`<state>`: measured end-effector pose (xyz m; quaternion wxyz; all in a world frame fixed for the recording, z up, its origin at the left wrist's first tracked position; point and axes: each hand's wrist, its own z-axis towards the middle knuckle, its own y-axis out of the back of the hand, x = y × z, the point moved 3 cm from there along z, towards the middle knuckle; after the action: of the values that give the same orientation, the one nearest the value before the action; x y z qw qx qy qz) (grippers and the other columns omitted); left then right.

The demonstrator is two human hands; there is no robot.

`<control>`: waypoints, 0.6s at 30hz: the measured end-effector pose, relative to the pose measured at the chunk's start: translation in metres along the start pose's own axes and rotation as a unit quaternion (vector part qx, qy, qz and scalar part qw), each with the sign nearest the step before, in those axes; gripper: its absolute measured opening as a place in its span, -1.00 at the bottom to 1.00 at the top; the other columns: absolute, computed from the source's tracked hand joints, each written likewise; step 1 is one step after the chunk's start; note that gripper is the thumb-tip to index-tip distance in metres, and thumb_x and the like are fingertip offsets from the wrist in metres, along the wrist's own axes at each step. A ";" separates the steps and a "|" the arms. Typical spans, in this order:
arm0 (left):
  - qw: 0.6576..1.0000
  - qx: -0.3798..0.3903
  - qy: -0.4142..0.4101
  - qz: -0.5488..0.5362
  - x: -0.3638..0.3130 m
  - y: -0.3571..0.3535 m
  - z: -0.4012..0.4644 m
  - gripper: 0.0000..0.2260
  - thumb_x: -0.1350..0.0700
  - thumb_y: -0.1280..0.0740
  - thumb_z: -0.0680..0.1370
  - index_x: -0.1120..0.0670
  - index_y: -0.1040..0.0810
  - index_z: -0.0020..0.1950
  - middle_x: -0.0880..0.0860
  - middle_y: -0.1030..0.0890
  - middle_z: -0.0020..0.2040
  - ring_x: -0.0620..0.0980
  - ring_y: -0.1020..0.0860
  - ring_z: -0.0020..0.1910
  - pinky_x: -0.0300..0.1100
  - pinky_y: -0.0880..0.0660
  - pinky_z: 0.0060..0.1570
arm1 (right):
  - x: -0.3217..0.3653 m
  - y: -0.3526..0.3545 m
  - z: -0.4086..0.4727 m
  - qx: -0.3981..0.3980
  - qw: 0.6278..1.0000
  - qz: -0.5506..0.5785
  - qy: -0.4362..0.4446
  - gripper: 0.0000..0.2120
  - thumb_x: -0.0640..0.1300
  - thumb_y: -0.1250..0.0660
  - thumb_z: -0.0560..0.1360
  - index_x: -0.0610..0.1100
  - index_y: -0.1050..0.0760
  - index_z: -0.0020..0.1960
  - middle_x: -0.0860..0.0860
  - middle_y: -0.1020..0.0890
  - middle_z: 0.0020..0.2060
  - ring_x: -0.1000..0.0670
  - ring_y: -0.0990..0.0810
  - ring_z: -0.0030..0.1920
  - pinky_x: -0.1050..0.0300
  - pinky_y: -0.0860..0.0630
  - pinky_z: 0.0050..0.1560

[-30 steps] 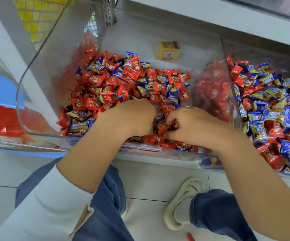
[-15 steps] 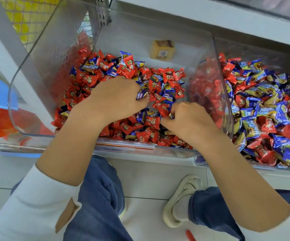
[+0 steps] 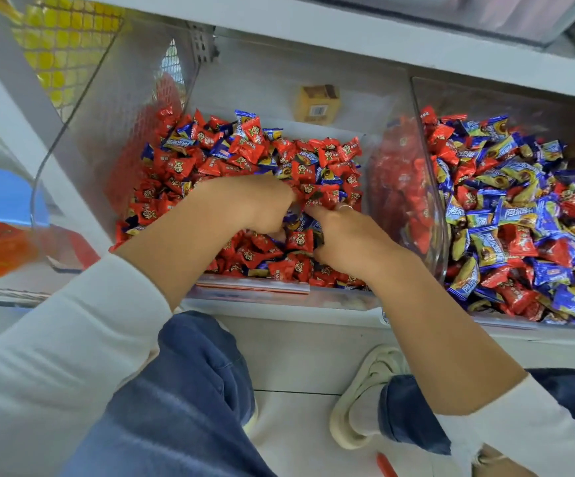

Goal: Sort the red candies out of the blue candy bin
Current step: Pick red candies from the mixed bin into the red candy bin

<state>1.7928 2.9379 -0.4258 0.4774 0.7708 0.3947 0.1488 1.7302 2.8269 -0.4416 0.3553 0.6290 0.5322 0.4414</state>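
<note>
**Both hands in the candy**

The left hand (image 3: 255, 204) and right hand (image 3: 344, 235) dig, fingers curled, into the middle bin (image 3: 114, 108); whether either grasps anything, I cannot tell. Red candies (image 3: 245, 146) surround them. The wrappers look light, crinkly and slippery: best pinched by a twisted end.

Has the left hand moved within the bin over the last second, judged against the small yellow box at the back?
Yes. The left hand has shifted away from the front edge, deeper into the candies and toward the yellow box.
</note>
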 end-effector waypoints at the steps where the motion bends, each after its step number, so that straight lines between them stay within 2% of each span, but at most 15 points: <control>1: 1.000 0.008 -0.003 0.011 -0.001 -0.004 0.001 -0.53 0.02 -0.39 0.50 0.12 -0.38 0.35 0.11 -0.55 0.12 0.09 -0.52 0.04 -0.13 -0.46 -0.02 | 0.001 0.000 0.002 0.005 1.000 -0.001 0.002 -0.42 -0.18 -0.31 0.50 0.03 -0.23 0.46 -0.20 -0.40 0.19 -0.27 -0.48 0.16 -0.05 -0.46 0.11; 4: 0.998 0.005 -0.015 0.053 -0.009 -0.012 0.001 -0.44 0.01 -0.41 0.48 0.10 -0.30 0.42 0.14 -0.51 0.17 0.08 -0.49 0.04 -0.19 -0.36 -0.08 | 0.002 -0.002 0.007 -0.014 1.000 -0.010 0.015 -0.55 -0.23 -0.28 0.50 -0.05 -0.35 0.37 -0.19 -0.43 0.12 -0.26 -0.51 0.08 -0.05 -0.49 0.06; 6: 0.998 -0.004 -0.019 0.068 -0.013 -0.013 0.001 -0.46 0.07 -0.38 0.52 0.07 -0.26 0.44 0.15 -0.49 0.15 0.06 -0.45 -0.06 -0.18 -0.34 -0.14 | 0.001 -0.004 0.008 -0.027 0.999 -0.008 0.018 -0.60 -0.26 -0.28 0.49 -0.10 -0.38 0.31 -0.19 -0.48 0.08 -0.25 -0.52 0.07 -0.05 -0.50 0.00; 9: 0.996 -0.049 -0.024 0.073 -0.012 -0.014 0.002 -0.63 0.26 -0.21 0.56 0.05 -0.38 0.35 0.13 -0.51 0.06 0.08 -0.47 -0.11 -0.09 -0.42 -0.18 | -0.001 -0.006 0.008 -0.038 0.999 0.013 0.014 -0.65 -0.24 -0.31 0.45 -0.12 -0.44 0.23 -0.17 -0.56 0.07 -0.22 -0.53 0.08 0.03 -0.47 -0.06; 11: 0.994 -0.074 -0.029 0.079 -0.011 -0.014 0.002 -0.69 0.31 -0.17 0.54 0.07 -0.47 0.24 0.08 -0.50 -0.03 0.09 -0.47 -0.12 -0.07 -0.42 -0.21 | -0.002 -0.003 0.005 -0.043 0.999 0.025 0.010 -0.68 -0.16 -0.33 0.46 -0.13 -0.45 0.20 -0.16 -0.56 0.07 -0.21 -0.52 0.08 0.11 -0.37 -0.12; 14: 0.993 -0.103 -0.027 0.055 -0.007 -0.008 -0.004 -0.74 0.26 -0.24 0.52 0.04 -0.49 0.17 0.01 -0.43 -0.16 0.06 -0.45 -0.15 -0.08 -0.37 -0.24 | -0.001 0.003 0.001 -0.059 0.996 0.062 0.007 -0.67 -0.09 -0.31 0.49 -0.10 -0.46 0.23 -0.15 -0.56 0.10 -0.18 -0.50 0.12 0.15 -0.30 -0.12; 18: 0.990 -0.132 -0.024 0.039 0.002 -0.005 -0.009 -0.75 0.23 -0.27 0.50 0.00 -0.55 0.13 0.05 -0.56 -0.12 0.07 -0.48 -0.16 -0.11 -0.37 -0.27 | 0.005 0.001 0.003 -0.030 0.997 0.069 0.031 -0.60 -0.09 -0.31 0.49 0.00 -0.42 0.32 -0.16 -0.51 0.15 -0.18 -0.50 0.14 0.07 -0.44 0.02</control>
<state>1.7863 2.9464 -0.4262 0.5779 0.7195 0.3296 0.1993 1.7339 2.8316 -0.4414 0.3256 0.6395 0.4848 0.5001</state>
